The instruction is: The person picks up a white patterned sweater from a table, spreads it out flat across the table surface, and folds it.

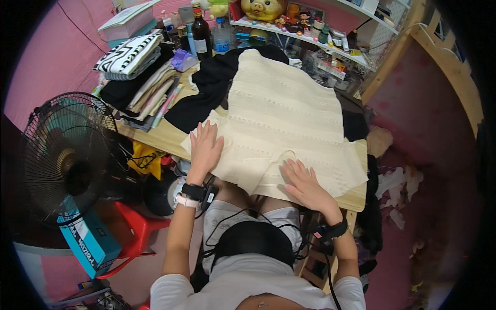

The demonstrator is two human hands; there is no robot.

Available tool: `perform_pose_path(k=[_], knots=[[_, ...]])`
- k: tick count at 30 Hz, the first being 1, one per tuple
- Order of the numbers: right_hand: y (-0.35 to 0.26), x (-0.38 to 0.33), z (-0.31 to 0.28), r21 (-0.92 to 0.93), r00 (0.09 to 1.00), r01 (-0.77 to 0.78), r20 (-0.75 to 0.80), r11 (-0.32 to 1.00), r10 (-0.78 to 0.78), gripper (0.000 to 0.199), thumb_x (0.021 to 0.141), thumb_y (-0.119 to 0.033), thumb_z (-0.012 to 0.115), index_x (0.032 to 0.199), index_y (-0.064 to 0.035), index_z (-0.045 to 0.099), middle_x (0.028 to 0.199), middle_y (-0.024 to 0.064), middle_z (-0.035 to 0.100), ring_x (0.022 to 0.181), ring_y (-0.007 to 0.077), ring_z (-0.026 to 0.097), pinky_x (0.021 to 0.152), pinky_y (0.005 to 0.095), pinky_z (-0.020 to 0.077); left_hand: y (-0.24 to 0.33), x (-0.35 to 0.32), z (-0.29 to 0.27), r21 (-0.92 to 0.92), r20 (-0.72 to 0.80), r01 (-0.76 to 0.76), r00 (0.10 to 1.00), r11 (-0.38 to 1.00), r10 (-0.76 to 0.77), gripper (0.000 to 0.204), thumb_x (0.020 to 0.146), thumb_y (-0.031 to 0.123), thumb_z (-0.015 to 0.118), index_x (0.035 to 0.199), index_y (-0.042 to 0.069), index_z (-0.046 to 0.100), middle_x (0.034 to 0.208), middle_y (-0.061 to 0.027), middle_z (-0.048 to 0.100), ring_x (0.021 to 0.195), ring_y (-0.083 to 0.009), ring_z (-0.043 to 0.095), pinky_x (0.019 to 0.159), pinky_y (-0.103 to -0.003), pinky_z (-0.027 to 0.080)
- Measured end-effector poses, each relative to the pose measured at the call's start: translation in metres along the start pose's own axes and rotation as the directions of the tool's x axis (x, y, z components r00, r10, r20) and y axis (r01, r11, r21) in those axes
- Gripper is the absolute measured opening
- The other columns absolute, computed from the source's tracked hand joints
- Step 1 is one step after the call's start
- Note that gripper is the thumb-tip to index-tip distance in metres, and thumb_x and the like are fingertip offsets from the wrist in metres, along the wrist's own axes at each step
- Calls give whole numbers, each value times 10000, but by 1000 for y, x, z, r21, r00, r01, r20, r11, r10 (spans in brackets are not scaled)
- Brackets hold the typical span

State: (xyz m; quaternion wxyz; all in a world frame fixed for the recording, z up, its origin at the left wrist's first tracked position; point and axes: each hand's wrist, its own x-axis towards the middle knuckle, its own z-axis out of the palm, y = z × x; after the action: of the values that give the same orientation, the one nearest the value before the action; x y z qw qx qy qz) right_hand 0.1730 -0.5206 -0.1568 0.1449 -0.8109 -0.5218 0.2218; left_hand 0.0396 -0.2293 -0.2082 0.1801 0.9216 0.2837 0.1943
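A cream knit top (pixel 284 111) with rows of small openwork lies spread on the wooden table, its near edge hanging slightly over the front. My left hand (pixel 206 146) rests flat on its left sleeve area, fingers stretched out. On the lower right part of the knit, my right hand (pixel 305 183) lies with fingers spread, beside a small raised fold. Neither hand grips the fabric. Black clothing (pixel 206 88) lies partly beneath the top, showing at its left, far and right sides.
Folded clothes (pixel 139 82) are stacked at the table's left, near a brown bottle (pixel 201 33) and a purple pack (pixel 183 60). A black fan (pixel 72 155) stands left of the wooden table (pixel 354 200). Behind, a white shelf (pixel 310 40) holds figurines.
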Motion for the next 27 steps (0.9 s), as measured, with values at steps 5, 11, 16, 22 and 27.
perform_pose_path(k=[5,11,16,22,27], knots=[[-25,61,37,-113,973,175,-134,978,-189,591,942,-420,420,1421,-94,306,1503,137,211,1395,342,155,1080,590,130,-32,13,24,177,78,-81,995,981,69,558,918,387,430,1380,78,383,1446,-184,324,1356,-371,241,1102,-537,115],[-15,87,76,-273,924,130,-315,953,-216,593,890,-414,518,1402,-158,362,1472,93,294,1364,309,240,1068,595,147,-37,11,38,338,-5,-36,999,941,40,610,926,468,383,1437,142,310,1479,-134,291,1364,-333,246,1110,-509,125],[-16,83,77,-260,887,132,-399,957,-231,529,893,-399,519,1371,-198,419,1432,62,373,1339,297,298,1072,585,150,-45,11,26,278,26,7,1000,961,-15,597,920,450,396,1428,143,327,1477,-117,303,1378,-307,224,1110,-533,93],[-19,84,77,-250,880,118,-423,961,-218,531,898,-380,512,1376,-171,409,1433,71,373,1335,300,309,1074,576,157,-8,7,19,258,38,-17,999,966,8,598,915,425,430,1400,84,357,1453,-209,299,1364,-366,229,1087,-586,83],[-12,77,57,-49,877,158,-452,986,-162,532,918,-357,477,1377,-103,390,1440,123,348,1348,336,279,1078,568,152,29,-5,41,91,91,-246,967,965,238,620,904,447,451,1389,70,369,1439,-227,308,1352,-396,236,1081,-590,86]])
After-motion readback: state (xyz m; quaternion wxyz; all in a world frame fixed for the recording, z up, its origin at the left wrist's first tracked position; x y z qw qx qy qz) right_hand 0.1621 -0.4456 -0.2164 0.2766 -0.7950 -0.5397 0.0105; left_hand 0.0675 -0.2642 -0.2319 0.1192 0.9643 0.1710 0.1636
